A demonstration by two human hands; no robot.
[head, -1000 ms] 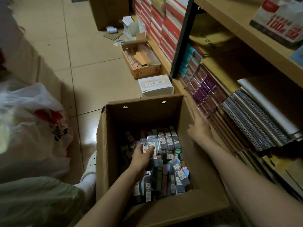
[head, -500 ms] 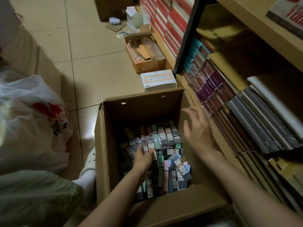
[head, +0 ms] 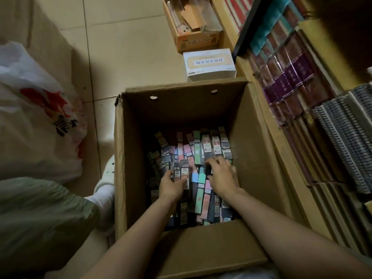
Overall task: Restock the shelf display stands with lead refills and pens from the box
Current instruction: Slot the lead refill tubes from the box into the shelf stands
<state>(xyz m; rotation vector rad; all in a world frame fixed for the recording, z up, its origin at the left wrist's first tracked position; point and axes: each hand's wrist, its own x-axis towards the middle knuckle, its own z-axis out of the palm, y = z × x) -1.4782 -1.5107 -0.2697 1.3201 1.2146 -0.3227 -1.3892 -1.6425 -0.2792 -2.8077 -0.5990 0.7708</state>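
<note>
I see the shelf (head: 314, 121) running down the right, packed with wrapped notebooks and spiral pads; no display stands visible from here. On the floor just beside it sits the open cardboard box (head: 259, 150), its bottom covered in a jumble of lead refill packs (head: 213, 146); I can't pick out any pens. A white plastic bag (head: 34, 109) lies well to the left, and a small white carton (head: 210, 64) sits just past the box's far wall. Both hands are down inside the box. My left hand (head: 171, 185) is wrapped round two refill packs (head: 182, 173), standing them upright. My right hand (head: 222, 176) rests on the pile just beside it, fingers curled into the packs; whether it actually grips one I cannot tell, too blurred. Step in hand, as I judge it: gathering refills, nothing stocked yet. Next move calls for the right hand to close on more packs, then lift clear of the box walls toward the shelf.
</note>
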